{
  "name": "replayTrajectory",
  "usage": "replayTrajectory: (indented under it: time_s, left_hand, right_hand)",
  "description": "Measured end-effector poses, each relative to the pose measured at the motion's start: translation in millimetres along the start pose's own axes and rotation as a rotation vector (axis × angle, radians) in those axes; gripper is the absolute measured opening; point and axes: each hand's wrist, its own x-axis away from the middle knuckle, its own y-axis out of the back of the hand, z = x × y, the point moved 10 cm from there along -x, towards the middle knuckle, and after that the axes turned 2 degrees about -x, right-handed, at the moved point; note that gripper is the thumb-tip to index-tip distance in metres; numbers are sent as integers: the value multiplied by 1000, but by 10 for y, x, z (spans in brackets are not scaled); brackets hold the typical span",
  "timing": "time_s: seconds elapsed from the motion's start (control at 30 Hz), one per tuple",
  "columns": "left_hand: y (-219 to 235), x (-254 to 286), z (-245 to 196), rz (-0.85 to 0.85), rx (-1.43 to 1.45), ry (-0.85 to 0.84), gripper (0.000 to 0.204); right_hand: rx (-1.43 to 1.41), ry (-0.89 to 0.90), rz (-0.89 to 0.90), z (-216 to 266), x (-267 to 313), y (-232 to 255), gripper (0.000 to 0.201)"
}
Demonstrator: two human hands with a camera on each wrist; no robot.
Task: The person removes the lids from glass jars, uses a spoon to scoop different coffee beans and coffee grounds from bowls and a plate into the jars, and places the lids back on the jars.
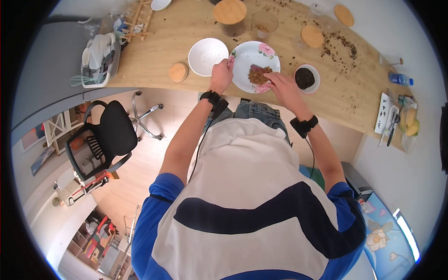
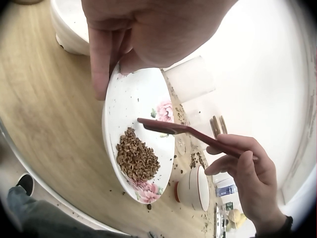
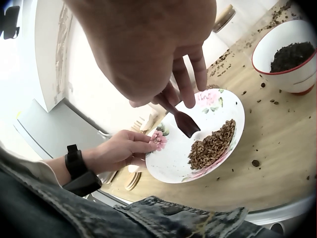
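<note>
Brown grains we see heaped on the floral plate, left hand with grip pinching its rim, right hand with grip holding a reddish-brown scoop.

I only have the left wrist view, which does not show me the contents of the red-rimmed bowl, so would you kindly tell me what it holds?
Observer: The right wrist view looks into the red-rimmed bowl: it holds dark, crumbly matter, though I cannot tell what kind.
Operator: Thank you; is anything worn on the wrist of the left hand, which grips the floral plate?
Observer: Yes, the right wrist view shows a black band there, with a box-like device attached.
</note>
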Motion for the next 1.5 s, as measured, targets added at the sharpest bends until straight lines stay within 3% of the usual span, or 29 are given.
replayTrajectory:
  time_s: [0.1, 0.33, 0.5, 0.6, 0.8, 0.93, 1.1, 1.2, 1.3, 1.43, 1.5]
  left_hand:
    - [-22, -21, 60, -23, 34, -32, 26]
    - [-1, -31, 20, 18, -23, 15, 27]
    - [6, -34, 15, -3, -3, -5, 26]
    - [-33, -60, 84, 29, -64, 46, 19]
    - [-3, -71, 19, 54, -104, 33, 20]
    - [8, -67, -29, 10, -65, -12, 21]
    - [-12, -91, 16, 61, -110, 45, 21]
    - [-16, -89, -14, 56, -123, 44, 22]
    - [-33, -85, 31, 64, -91, 63, 22]
    - [5, -64, -60, 31, -49, -36, 22]
    - [-2, -69, -56, -2, -56, -62, 28]
  right_hand:
    - [100, 10, 121, -42, 113, -130, 29]
    - [71, 61, 60, 72, 57, -8, 30]
    - [119, 97, 182, 3, 192, -169, 32]
    - [84, 123, 126, 186, 106, -7, 33]
    - [146, 252, 182, 158, 227, -199, 32]
    - [114, 244, 134, 271, 164, -89, 30]
    - [191, 294, 214, 262, 228, -220, 30]
    - [167, 308, 135, 322, 181, -88, 29]
    - [157, 324, 177, 315, 176, -183, 30]
    - [147, 305, 179, 214, 202, -113, 27]
    - [-30, 58, 49, -49, 103, 76, 22]
